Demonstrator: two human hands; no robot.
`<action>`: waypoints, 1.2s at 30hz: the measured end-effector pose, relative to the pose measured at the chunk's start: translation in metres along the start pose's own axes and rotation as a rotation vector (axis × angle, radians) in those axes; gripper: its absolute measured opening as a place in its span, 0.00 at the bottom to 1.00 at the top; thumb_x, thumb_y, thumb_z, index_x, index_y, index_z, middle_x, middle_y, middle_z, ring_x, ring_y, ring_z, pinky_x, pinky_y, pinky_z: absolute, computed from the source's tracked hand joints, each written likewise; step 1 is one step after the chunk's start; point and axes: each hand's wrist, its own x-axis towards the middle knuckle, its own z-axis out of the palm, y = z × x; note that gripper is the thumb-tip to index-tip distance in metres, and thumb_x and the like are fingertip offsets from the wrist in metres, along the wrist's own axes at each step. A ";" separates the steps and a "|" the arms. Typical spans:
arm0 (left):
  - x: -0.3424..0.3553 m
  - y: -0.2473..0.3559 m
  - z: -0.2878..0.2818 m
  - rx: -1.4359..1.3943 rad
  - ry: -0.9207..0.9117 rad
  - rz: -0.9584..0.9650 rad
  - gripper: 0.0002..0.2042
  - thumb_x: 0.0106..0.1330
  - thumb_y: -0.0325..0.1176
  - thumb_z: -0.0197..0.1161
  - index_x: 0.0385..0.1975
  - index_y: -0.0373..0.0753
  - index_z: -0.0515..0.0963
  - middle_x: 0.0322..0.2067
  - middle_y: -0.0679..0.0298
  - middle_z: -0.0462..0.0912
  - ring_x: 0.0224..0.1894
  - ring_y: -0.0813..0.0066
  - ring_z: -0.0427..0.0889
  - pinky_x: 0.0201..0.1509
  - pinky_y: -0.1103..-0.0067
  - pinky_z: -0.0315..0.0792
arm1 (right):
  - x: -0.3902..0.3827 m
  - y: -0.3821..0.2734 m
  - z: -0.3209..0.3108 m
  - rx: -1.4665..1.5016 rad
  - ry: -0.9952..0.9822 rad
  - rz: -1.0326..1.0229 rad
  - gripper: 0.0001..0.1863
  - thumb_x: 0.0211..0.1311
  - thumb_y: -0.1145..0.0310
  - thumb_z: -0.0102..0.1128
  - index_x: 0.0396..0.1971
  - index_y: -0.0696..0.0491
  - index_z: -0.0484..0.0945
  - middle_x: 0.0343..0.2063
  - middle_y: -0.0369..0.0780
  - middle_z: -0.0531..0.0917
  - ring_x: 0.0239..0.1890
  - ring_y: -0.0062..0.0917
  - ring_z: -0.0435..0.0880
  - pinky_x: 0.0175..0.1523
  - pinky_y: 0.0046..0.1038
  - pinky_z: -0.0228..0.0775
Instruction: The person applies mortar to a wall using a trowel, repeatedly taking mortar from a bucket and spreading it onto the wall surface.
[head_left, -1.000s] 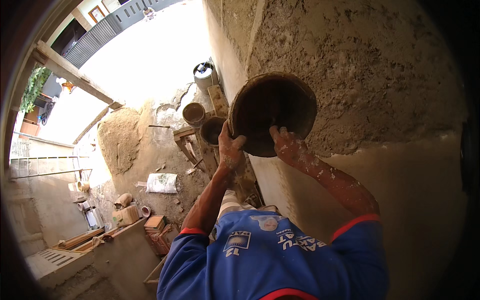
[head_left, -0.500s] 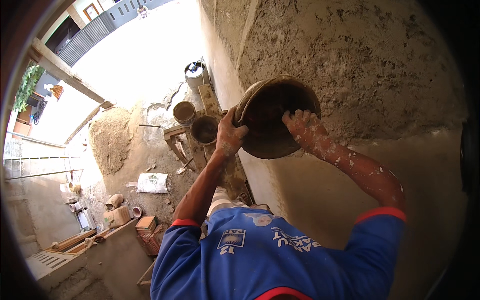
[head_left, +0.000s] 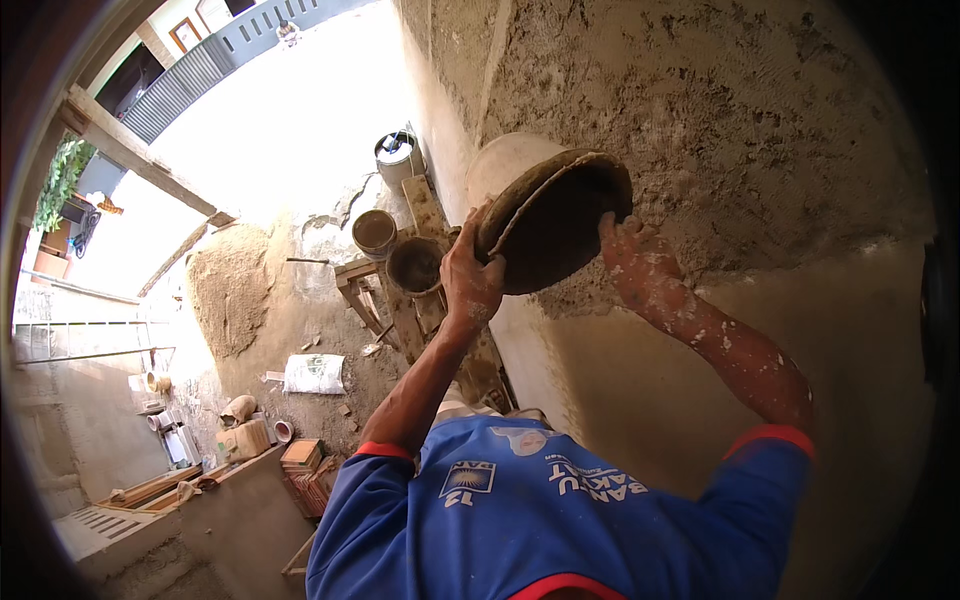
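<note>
A mortar-crusted bucket [head_left: 507, 158] is held up close to the rough wall, tilted so that its dark mouth faces me. At the left of its thick rim is my left hand [head_left: 473, 277], closed on the edge with the thumb on the near side. My right hand [head_left: 643, 265], spotted with dried mortar, has its fingers hooked at the right side of the same rim. Deep shadow hides what the bucket holds, if anything. The wall [head_left: 690, 130] beyond it carries coarse, uneven plaster above a smoother lower band [head_left: 700, 400].
Below left, two more buckets [head_left: 374, 232] [head_left: 414, 266] stand by a wooden plank scaffold [head_left: 424, 208]. A larger drum [head_left: 398, 150] sits farther off. On the ground are a sand heap [head_left: 232, 288], a white sack [head_left: 314, 373] and stacked tiles [head_left: 303, 457]. A person [head_left: 288, 34] is far away.
The bucket has tipped further, so its pale outer side now shows and its mouth looks narrower. Both hands have shifted right with it, the right hand moving to the rim's right edge.
</note>
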 end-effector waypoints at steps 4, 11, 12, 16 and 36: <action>-0.005 -0.002 0.003 0.092 0.118 0.097 0.31 0.52 0.23 0.55 0.63 0.39 0.70 0.53 0.43 0.79 0.56 0.51 0.80 0.59 0.68 0.71 | 0.010 -0.040 0.033 -0.014 -0.171 -0.038 0.17 0.53 0.69 0.62 0.45 0.56 0.77 0.32 0.41 0.81 0.33 0.27 0.84 0.29 0.27 0.77; -0.010 -0.013 0.016 0.028 0.256 0.121 0.25 0.55 0.25 0.55 0.57 0.33 0.73 0.39 0.55 0.86 0.42 0.71 0.83 0.50 0.75 0.75 | -0.071 0.023 0.007 0.025 0.021 -0.335 0.24 0.56 0.70 0.60 0.53 0.62 0.74 0.42 0.47 0.81 0.44 0.33 0.82 0.47 0.32 0.78; -0.012 -0.009 0.015 0.013 0.246 0.089 0.25 0.55 0.25 0.56 0.57 0.32 0.72 0.40 0.56 0.86 0.43 0.72 0.83 0.50 0.75 0.75 | -0.074 0.028 0.007 -0.067 0.045 -0.427 0.25 0.56 0.69 0.60 0.55 0.62 0.73 0.45 0.49 0.81 0.47 0.35 0.82 0.51 0.34 0.78; -0.015 0.002 0.032 -0.125 0.173 0.084 0.30 0.53 0.19 0.53 0.61 0.35 0.70 0.59 0.43 0.74 0.61 0.54 0.76 0.64 0.70 0.69 | -0.049 0.040 0.009 -0.085 -0.125 -0.111 0.22 0.65 0.70 0.53 0.58 0.60 0.73 0.37 0.43 0.83 0.39 0.23 0.83 0.41 0.26 0.79; 0.001 -0.039 -0.018 0.037 0.205 -0.016 0.25 0.51 0.27 0.55 0.54 0.35 0.73 0.36 0.49 0.83 0.40 0.56 0.83 0.51 0.67 0.74 | -0.040 -0.060 0.073 2.586 -0.961 0.441 0.17 0.71 0.65 0.51 0.55 0.54 0.67 0.24 0.37 0.75 0.17 0.18 0.72 0.19 0.21 0.68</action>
